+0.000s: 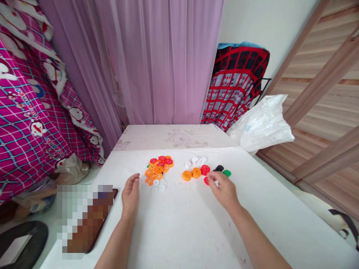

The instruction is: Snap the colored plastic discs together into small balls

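Table: a white-covered table (pixel 179 228) is seen, with a floral panel (pixel 179 136) along its far edge.
Mixed pile: orange pieces (pixel 154 172), flat and flower-shaped, are heaped left of centre; red pieces (pixel 162 158) are overlapped with them at the far side, white pieces (pixel 159 185) at the near side. A bit of green is shown at the pile's left edge.
Stacks: two orange stacks (pixel 187 175) are set side by side right of centre, with a red stack (pixel 205 170) just beside them. White discs (pixel 195 160) are lined up behind.
Far right group: black pieces (pixel 219 168) and a green piece (pixel 227 173) are placed just past the right hand (pixel 224 189).
Right fingers: bent, thumb and index brought close together at a second red piece (pixel 206 181); whether anything is pinched cannot be told.
Left hand (pixel 131 192): held beside the mixed pile, fingers loosely curled and parted from the pieces; nothing is seen gripped.
White bag (pixel 260 125): crumpled plastic, stood at the table's far right corner; contents cannot be made out.
Clear bag (pixel 73 170): left of the table, low down; something brownish is glimpsed in it, too blurred to be named.
Black round thing (pixel 37 239): bottom left corner, a white slab (pixel 15 249) rested on it.
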A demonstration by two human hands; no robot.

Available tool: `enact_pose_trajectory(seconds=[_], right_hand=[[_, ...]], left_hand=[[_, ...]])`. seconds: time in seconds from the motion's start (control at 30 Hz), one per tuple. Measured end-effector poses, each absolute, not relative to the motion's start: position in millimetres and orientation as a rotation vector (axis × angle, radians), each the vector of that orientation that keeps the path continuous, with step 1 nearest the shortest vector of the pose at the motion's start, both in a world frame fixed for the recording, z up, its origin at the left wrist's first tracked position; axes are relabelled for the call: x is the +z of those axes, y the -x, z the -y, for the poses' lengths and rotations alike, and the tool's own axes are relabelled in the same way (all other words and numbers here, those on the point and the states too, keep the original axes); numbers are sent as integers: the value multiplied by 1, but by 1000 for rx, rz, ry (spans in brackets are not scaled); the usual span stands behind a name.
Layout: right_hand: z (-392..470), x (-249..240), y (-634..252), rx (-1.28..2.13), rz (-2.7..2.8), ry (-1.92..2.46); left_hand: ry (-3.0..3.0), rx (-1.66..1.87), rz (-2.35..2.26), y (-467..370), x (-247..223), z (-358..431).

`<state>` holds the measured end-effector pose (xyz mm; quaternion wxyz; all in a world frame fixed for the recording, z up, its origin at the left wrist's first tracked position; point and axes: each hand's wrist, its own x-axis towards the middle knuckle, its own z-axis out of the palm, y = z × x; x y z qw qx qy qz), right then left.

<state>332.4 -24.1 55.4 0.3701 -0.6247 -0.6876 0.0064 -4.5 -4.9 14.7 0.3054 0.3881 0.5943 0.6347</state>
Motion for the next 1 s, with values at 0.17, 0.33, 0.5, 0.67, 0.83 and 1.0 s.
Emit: enact_pose_trajectory(seconds=[0.17, 0.33, 0.5, 0.67, 0.83, 1.0], right_hand=[[43, 35, -259, 123, 2093, 1282], [41, 21, -249, 192, 2058, 1253], [38, 16, -254, 295, 2006, 1305], [38, 14, -253, 305, 2029, 1325], [39, 15, -251, 252, 2061, 1339], [39, 18, -249, 199, 2076, 1347]], left_hand=[[-1793, 1106, -1810, -5, 16, -31], [-2147, 424, -1866, -18, 27, -59], [-2388, 264, -1624, -23, 35, -48], [-2457, 278, -1486, -13, 38, -18], [-2471, 382, -1464, 0, 37, 13], [-2502, 416, -1452, 0, 33, 31]])
